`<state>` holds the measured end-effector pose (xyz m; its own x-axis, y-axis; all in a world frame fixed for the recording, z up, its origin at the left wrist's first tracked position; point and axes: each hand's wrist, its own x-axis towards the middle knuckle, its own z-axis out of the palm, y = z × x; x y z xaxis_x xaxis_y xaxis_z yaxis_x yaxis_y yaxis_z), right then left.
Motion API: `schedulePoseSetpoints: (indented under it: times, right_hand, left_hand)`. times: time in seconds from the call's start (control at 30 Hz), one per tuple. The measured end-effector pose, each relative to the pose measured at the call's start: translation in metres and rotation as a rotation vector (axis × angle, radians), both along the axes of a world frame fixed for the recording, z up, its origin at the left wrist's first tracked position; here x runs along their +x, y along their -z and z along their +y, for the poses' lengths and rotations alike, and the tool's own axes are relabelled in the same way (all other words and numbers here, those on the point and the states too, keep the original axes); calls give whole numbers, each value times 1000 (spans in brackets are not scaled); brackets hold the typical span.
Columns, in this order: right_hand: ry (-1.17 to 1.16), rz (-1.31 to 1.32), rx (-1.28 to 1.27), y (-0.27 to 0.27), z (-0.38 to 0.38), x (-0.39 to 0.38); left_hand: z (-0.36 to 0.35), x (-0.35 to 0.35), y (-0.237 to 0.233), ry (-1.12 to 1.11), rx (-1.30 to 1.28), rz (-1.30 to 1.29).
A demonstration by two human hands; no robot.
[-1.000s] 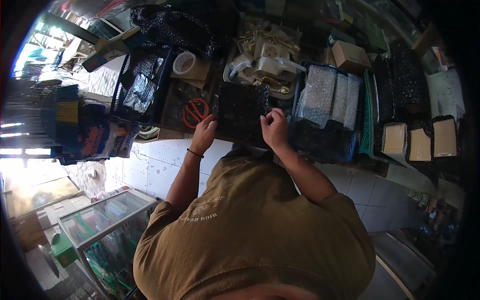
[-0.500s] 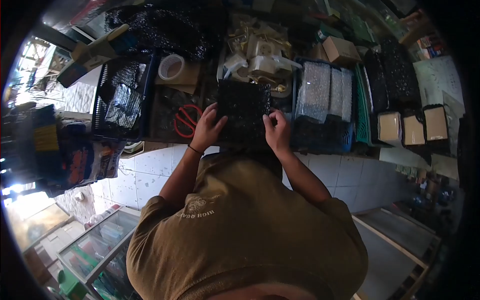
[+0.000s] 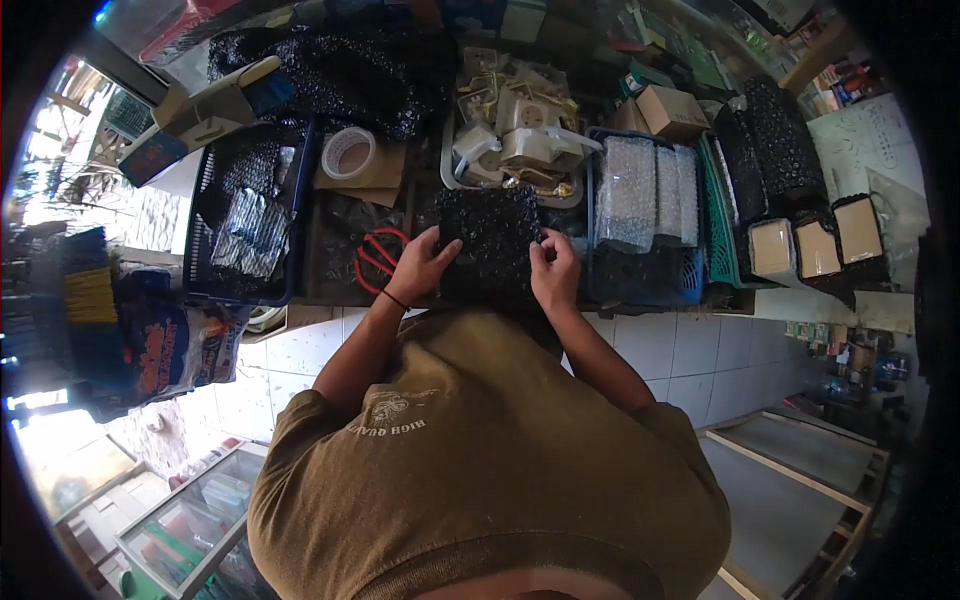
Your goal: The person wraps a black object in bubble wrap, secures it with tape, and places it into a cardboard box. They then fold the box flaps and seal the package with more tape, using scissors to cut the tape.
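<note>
A sheet of black bubble wrap [image 3: 490,230] spans the space between my hands, over the front of the table. My left hand [image 3: 424,264] pinches its left edge, thumb on top. On the opposite edge, my right hand [image 3: 555,268] grips with thumb and curled fingers. Red-handled scissors [image 3: 376,262] lie just left of my left hand, their blades not visible. Beyond the sheet sits a clear tray [image 3: 452,165] of white electrical sockets [image 3: 527,117] and brass-coloured parts.
At left stand a dark blue basket [image 3: 196,245] with wrapped packets and a tape roll [image 3: 349,154] on cardboard. To the right are a blue basket [image 3: 692,275] of bubble-wrapped packs [image 3: 628,190], a green basket [image 3: 717,205], black-wrapped boxes [image 3: 818,250] and a cardboard box [image 3: 672,111].
The camera view has tilted, so the table appears slightly lower. Both hands still hold the black bubble wrap, whose far edge now sits lower, showing more of the socket tray.
</note>
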<state>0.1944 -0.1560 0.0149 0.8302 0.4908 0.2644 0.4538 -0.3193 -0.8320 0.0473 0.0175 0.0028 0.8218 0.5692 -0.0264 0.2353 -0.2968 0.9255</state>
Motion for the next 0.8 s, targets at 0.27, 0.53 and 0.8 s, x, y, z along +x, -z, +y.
schedulePoseSetpoints:
  times: [0.27,0.53,0.8]
  right_hand:
    - [-5,1,2,2,3,3]
    - [-27,55,-91,1,12,11]
    - [-57,390,-336,-6,28,26]
  left_hand:
    - [6,15,-19,-15,38,107]
    - [21,33,-22,7,-269,337]
    - [19,40,-13,-146,-598,379]
